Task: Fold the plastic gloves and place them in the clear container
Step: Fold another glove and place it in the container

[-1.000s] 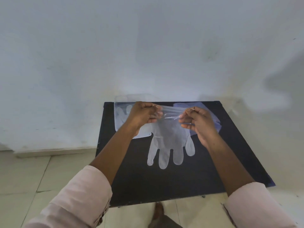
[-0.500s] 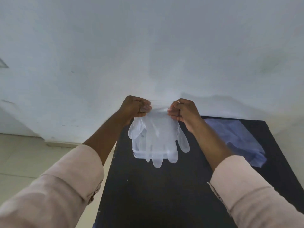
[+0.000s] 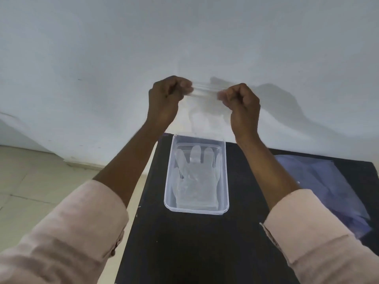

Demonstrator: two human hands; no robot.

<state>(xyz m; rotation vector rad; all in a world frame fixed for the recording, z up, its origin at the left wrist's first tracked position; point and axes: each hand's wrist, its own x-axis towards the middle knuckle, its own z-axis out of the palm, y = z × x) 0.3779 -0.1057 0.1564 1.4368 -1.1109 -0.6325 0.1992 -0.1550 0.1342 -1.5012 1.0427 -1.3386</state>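
Two sleeves fill the near corners of the view, mine, at about 7 and 5 o'clock. Beyond them, centre of the black table [image 3: 184, 253], sits the clear container [image 3: 226, 177], long axis 6 to 12 o'clock. One glove [image 3: 194, 177] lies flat inside it, cuff toward me, fingers pointing to 12 o'clock; it looks unfolded or barely folded. At 3 o'clock on the table, well apart from the container, lies a bluish plastic sheet [image 3: 320, 181].

Farthest out, raised above the container's far end at 12 o'clock: my left hand [image 3: 164, 101] and right hand [image 3: 244, 107], both curled shut, each pinching one end of the second glove [image 3: 205, 115] at its cuff. The cuff is drawn taut between them, running 9 to 3 o'clock. The body hangs down, long axis vertical, fingers toward the container; it is nearly invisible against the white wall [image 3: 184, 37], so I cannot make out its lower edge.

Risks, as I judge them:
- Film is thin and slippery; a loose pinch would drop one corner and let it twist.
- Pulling the cuff harder may stretch or tear it.
- The film may cling to itself, so creases spring open.
- Lowering it unfolded would crumple it over the glove below.
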